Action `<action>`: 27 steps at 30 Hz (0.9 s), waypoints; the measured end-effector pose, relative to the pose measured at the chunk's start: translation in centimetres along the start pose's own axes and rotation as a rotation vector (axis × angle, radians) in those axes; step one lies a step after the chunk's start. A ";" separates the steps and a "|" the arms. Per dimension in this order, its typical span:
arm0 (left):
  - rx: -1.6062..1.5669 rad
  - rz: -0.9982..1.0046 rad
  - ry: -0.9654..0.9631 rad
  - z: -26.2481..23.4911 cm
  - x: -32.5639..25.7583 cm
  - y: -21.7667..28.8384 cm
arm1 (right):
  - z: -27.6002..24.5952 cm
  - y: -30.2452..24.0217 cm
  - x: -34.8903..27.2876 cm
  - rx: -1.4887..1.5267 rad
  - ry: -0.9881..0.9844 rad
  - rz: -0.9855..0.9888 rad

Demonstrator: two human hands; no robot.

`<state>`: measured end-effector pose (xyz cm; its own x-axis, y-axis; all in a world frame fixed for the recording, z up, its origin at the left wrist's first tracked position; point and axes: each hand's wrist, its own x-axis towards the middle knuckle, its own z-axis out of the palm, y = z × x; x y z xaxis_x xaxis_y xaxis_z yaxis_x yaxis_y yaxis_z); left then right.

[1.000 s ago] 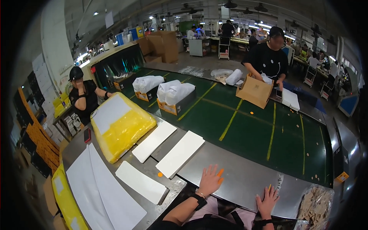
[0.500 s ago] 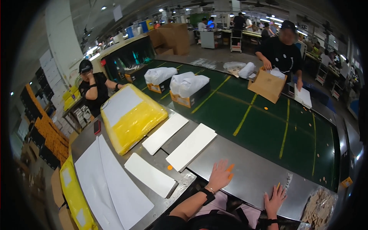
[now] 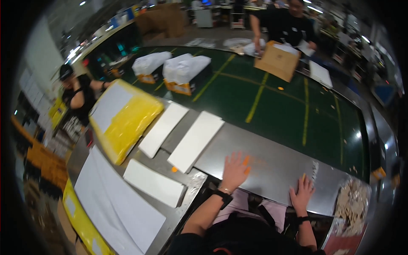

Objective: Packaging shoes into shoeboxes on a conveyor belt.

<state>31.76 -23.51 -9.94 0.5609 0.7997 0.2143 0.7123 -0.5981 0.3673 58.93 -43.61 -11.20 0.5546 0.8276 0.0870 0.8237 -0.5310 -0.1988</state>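
Your left hand (image 3: 234,170) lies flat and open on the steel table (image 3: 272,163), fingers spread and holding nothing; two fingertips look orange, like finger covers. Your right hand (image 3: 302,194) also rests open, palm down, near the table's near edge, gripping nothing, with one fingertip orange too. Both wrists wear dark bands. Just to the left of your left hand lies a long white flat packet (image 3: 196,140), one corner close to your thumb but apart from it. A second white flat packet (image 3: 163,128) lies beside that one, roughly parallel. A third white packet (image 3: 154,182) sits nearer you, to the lower left, with a small orange bit (image 3: 174,169) on the steel between them. Farther left, a big yellow parcel (image 3: 123,119) with a white face rests tilted at the table's end, and a large white sheet (image 3: 114,208) spreads below it. To your right, a heap of pale small pieces (image 3: 352,204) sits at the table's corner. Beyond the steel runs a green belt (image 3: 276,102) with yellow lines, carrying two boxes under white bags (image 3: 187,72). Across it, a person in black holds a brown carton (image 3: 277,60); another person in black (image 3: 76,95) stands at the left.
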 end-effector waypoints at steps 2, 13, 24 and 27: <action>0.075 -0.034 0.011 0.5 0.0 -0.3 | -0.5 -0.6 0.1 0.021 0.016 0.026; 0.159 0.011 -0.008 0.2 0.2 0.3 | -0.7 -0.3 -0.2 0.044 0.094 -0.039; 0.145 0.022 0.039 0.2 0.3 0.2 | -1.5 -0.8 -0.3 0.093 0.099 -0.020; 0.169 0.033 0.019 0.1 0.5 0.1 | -1.5 -0.9 -0.3 0.093 0.100 -0.012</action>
<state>32.13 -23.21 -9.88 0.5782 0.7794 0.2412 0.7554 -0.6231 0.2027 58.22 -43.69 -9.61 0.5577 0.8089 0.1861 0.8184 -0.4984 -0.2860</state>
